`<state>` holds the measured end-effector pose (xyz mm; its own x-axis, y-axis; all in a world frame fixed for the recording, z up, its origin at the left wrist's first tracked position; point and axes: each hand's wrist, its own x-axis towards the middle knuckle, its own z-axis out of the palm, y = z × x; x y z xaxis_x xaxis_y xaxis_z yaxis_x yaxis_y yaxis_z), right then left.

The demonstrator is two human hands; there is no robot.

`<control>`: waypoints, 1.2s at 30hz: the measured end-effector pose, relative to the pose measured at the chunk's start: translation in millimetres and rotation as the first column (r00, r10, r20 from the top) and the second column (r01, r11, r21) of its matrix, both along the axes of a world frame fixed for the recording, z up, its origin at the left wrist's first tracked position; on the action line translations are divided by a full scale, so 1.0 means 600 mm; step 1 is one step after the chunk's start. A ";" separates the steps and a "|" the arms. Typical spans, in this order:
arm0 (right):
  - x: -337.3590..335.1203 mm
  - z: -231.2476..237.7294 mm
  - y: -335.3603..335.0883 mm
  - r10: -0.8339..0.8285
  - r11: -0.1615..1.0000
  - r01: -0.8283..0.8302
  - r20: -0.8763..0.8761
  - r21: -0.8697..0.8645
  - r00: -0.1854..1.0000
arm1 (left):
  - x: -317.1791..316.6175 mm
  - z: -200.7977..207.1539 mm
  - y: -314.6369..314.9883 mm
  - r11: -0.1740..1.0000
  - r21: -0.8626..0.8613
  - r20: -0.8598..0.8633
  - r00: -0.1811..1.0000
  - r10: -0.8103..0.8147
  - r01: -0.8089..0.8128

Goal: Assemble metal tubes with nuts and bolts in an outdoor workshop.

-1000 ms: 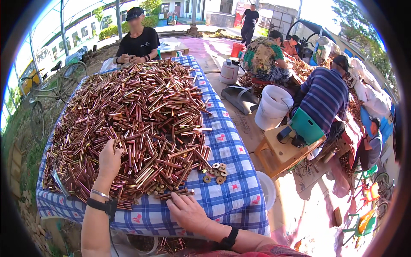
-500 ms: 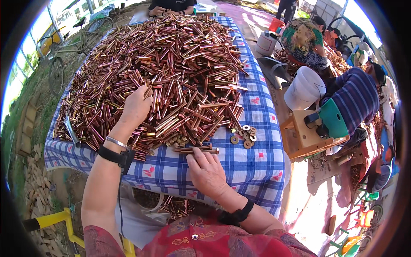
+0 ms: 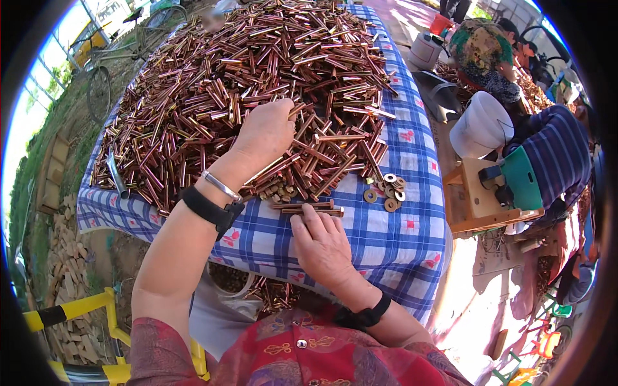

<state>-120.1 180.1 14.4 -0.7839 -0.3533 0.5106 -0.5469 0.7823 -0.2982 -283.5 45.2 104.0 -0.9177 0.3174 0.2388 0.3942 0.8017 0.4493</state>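
Observation:
A big heap of long, copper-coloured bolts (image 3: 212,96) covers most of the table. My left hand (image 3: 267,128) reaches over the middle of the heap, fingers curled in, with the end of a bolt showing at the fingertips. Near the front edge, a few bolts (image 3: 309,207) lie side by side on the cloth. My right hand (image 3: 323,248) presses its fingertips on them; the thumb's grip is partly hidden. Small brassy nuts (image 3: 275,190) sit at the heap's front edge, between my hands. Several flat washers (image 3: 389,191) lie to the right.
A blue-checked cloth (image 3: 412,241) covers the table. A curved metal piece (image 3: 116,174) lies at the heap's left. Beyond the right edge stand a white bucket (image 3: 481,125) and a wooden stool (image 3: 479,193), with people working near them. A yellow frame (image 3: 84,305) is at the lower left.
My left hand has moved right across the heap, its fingers still curled. The right hand stays on the bolts. The whole view has shifted somewhat.

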 end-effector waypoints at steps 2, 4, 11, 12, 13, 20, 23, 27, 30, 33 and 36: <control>0.000 0.000 -0.001 0.005 1.000 -0.005 0.000 -0.003 1.000 | -0.007 -0.012 0.026 0.999 -0.051 -0.015 1.000 0.011 -0.012; 0.000 0.000 -0.001 0.007 1.000 -0.007 0.000 -0.006 1.000 | -0.006 -0.019 0.050 0.986 -0.162 -0.023 0.999 0.029 -0.032; -0.001 0.003 0.003 0.015 1.000 -0.015 0.003 0.022 1.000 | -0.023 -0.027 0.078 0.947 -0.300 0.041 0.990 0.135 -0.117; 0.000 0.003 0.003 0.014 1.000 -0.014 -0.001 0.024 1.000 | -0.024 -0.022 0.080 0.938 -0.325 0.064 0.987 0.146 -0.118; 0.000 0.003 0.003 0.014 1.000 -0.014 -0.001 0.021 1.000 | -0.024 -0.019 0.081 0.937 -0.329 0.063 0.987 0.147 -0.118; -0.002 0.002 0.006 0.011 1.000 -0.011 0.007 0.003 1.000 | -0.044 -0.002 0.094 0.943 -0.316 0.129 0.981 0.148 -0.100; 0.000 0.005 0.005 0.026 0.999 -0.026 0.005 0.020 1.000 | -0.064 -0.011 0.095 0.960 -0.277 0.114 0.990 0.082 -0.047; 0.000 0.005 0.006 0.028 0.999 -0.028 0.003 0.019 1.000 | -0.088 -0.024 0.112 0.949 -0.302 0.102 0.993 -0.064 0.092; -0.001 0.009 0.006 0.022 1.000 -0.022 -0.007 0.013 1.000 | -0.110 -0.013 0.118 0.869 -0.427 0.337 0.936 -0.104 0.251; -0.004 0.009 0.006 0.016 1.000 -0.016 -0.011 0.023 1.000 | -0.110 -0.011 0.123 0.810 -0.475 0.411 0.901 -0.140 0.343; -0.002 0.009 0.008 0.024 1.000 -0.024 -0.015 0.018 1.000 | -0.101 -0.005 0.121 0.812 -0.480 0.381 0.912 -0.149 0.333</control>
<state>-121.2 184.9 19.6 -0.7672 -0.3812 0.5158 -0.5699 0.7742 -0.2754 -344.0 118.1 101.2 -0.7883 0.5293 -0.3136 0.5199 0.8457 0.1204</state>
